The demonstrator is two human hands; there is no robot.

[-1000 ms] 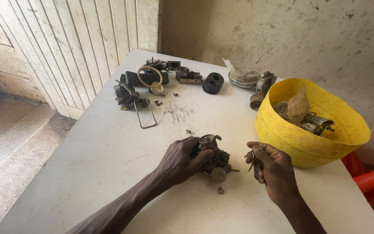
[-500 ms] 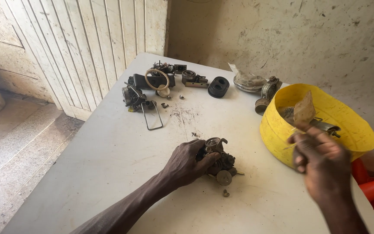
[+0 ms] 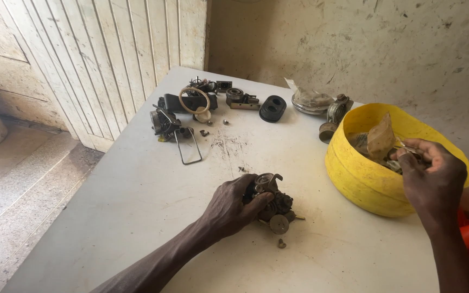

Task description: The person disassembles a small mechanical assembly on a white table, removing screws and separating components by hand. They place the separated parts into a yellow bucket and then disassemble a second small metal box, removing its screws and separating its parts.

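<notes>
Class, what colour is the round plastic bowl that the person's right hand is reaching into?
Bright yellow round plastic bowl, shown best in the head view.

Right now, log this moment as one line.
left hand: holds greasy carburetor on white table | right hand: inside yellow bowl, on small parts
</notes>
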